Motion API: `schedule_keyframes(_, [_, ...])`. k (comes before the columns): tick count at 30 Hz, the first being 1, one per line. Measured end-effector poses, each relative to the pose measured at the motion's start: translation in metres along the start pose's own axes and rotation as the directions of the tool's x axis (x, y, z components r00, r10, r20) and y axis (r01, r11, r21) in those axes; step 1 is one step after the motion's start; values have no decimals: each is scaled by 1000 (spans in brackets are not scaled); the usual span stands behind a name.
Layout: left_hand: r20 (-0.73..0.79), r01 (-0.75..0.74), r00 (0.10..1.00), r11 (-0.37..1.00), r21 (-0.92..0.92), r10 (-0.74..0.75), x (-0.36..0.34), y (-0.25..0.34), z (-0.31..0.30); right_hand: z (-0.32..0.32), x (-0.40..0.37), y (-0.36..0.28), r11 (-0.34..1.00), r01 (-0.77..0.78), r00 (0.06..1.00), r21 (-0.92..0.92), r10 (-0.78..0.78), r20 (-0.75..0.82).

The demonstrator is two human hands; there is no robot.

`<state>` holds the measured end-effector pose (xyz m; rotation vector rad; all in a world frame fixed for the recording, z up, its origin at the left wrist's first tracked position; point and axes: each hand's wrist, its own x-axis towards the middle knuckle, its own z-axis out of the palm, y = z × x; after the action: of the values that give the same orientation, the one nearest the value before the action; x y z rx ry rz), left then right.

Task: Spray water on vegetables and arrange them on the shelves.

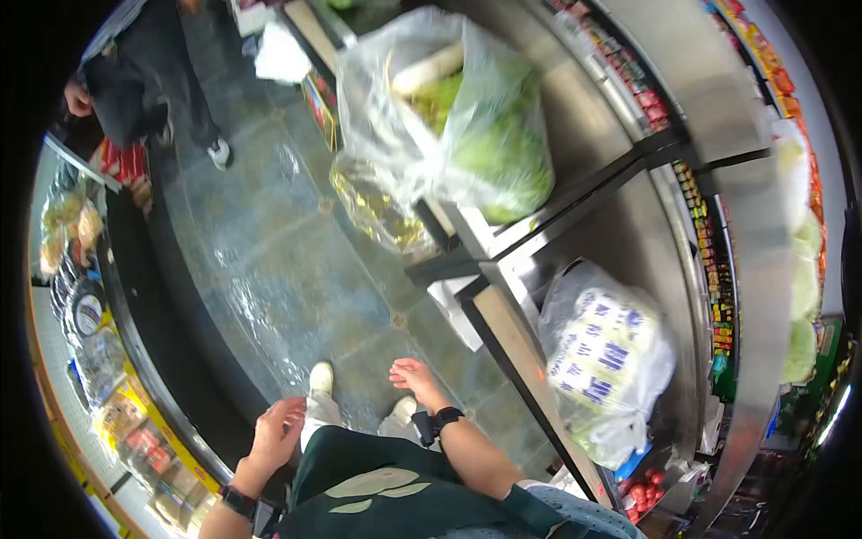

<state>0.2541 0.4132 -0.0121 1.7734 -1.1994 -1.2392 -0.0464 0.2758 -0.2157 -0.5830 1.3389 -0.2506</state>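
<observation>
My left hand [278,433] is low in front of me, above my shoe, with its fingers loosely bent and nothing in them. To its right, my right hand [415,378] hangs over the tiled floor, fingers stretched out and holding nothing. Neither hand touches any goods. A clear plastic bag of leafy green vegetables [498,135] rests on the metal shelf ahead and to the right. Nearer, beyond my right arm, lies a white plastic bag with blue printed characters [603,346], some pale green showing through it.
A person in dark trousers [175,72] stands farther down the aisle [314,242]. Packaged goods fill the left shelf [135,422]. Small packets line the upper right shelves [705,242]. Red round produce [642,494] sits at the lower right. A crinkled clear bag [373,202] hangs over the shelf edge.
</observation>
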Motion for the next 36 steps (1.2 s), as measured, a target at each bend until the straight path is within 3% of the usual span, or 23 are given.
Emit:
schedule_keyframes(1, [-14,-30,999,1000,0,30,3,11,-14,11,-14,-32,999,34,999,0,-34,2])
schedule_keyframes(3, [-21,-137,990,990,36,138,15,32,-38,19,-40,-92,943,202,979,-265,-200,35])
schedule_keyframes(5, [-30,-188,981,981,52,189,30,58,-61,27,-66,-147,852,353,931,-387,-362,52])
schedule_keyframes(7, [-23,-232,972,970,74,234,46,85,-84,33,-89,-191,796,505,849,-334,-528,22])
schedule_keyframes(9, [4,-300,954,952,62,300,66,112,-100,42,-117,-232,788,573,808,-225,-589,-5])
schedule_keyframes(13, [87,-367,930,922,126,358,112,153,-117,55,-158,-278,764,620,768,-180,-637,-58])
schedule_keyframes(16, [193,-362,925,916,174,329,156,177,-114,52,-150,-291,650,658,693,-379,-721,-33])
schedule_keyframes(21, [346,-440,877,846,302,332,212,222,-92,53,-125,-338,533,714,625,-454,-777,71])
schedule_keyframes(23, [339,-444,878,841,309,338,230,238,-86,62,-119,-363,451,750,538,-483,-842,50])
schedule_keyframes(24, [350,-478,860,826,300,371,244,247,-89,69,-129,-384,545,744,619,-385,-780,92])
schedule_keyframes(25, [342,-470,867,824,318,362,259,253,-92,72,-120,-392,544,753,616,-370,-781,103])
schedule_keyframes(27, [257,-496,868,760,420,425,287,262,-97,76,-100,-403,437,722,567,-537,-818,96])
schedule_keyframes(32, [67,-406,899,769,495,432,367,278,-129,71,-80,-416,377,717,533,-586,-839,112])
schedule_keyframes(34, [19,-409,882,747,524,470,405,275,-142,64,-89,-420,650,718,670,-249,-743,-7])
schedule_keyframes(36, [-23,-367,898,779,509,439,447,276,-150,53,-94,-425,681,718,682,-145,-730,-53])
